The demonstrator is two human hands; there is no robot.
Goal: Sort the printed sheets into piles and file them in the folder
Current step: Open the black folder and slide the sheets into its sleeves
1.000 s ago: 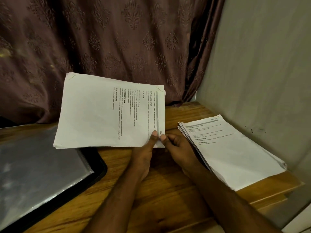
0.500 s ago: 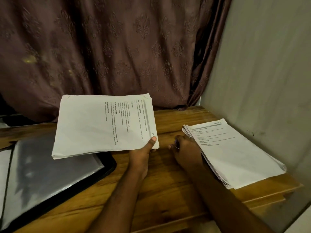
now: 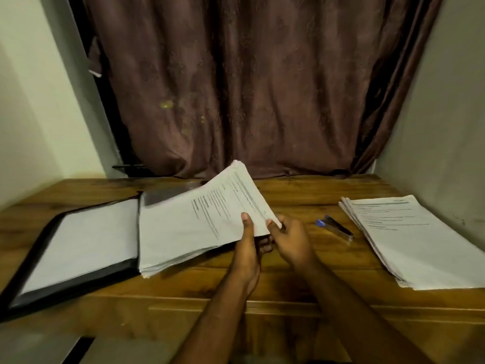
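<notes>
I have a thick stack of printed sheets (image 3: 189, 227) in both hands over the wooden desk (image 3: 301, 282). My left hand (image 3: 246, 253) grips its near right edge, thumb (image 3: 247, 224) pressed flat on the top page and the other fingers curled underneath, where only their tips show. My right hand (image 3: 290, 239) pinches the stack's right corner, fingers curled round the edge of the paper. The stack tilts, its far corner lifted toward the curtain (image 3: 249, 88) and its near left corner low, just above or on the desk; I cannot tell whether it touches. Its left part overlaps the right half of the open black folder (image 3: 70, 258), which lies flat on the left of the desk with a white sheet showing under the clear sleeve on its left page. The print on my top sheet runs sideways and is too blurred to read. To my right, apart from my hands, a blue and silver stapler (image 3: 336, 227) lies on the desk, and beyond it a second pile of printed sheets (image 3: 417, 240) rests flat near the right wall (image 3: 446, 114), its edges slightly fanned. The brown patterned curtain hangs behind the desk, with a pale wall on the left.
</notes>
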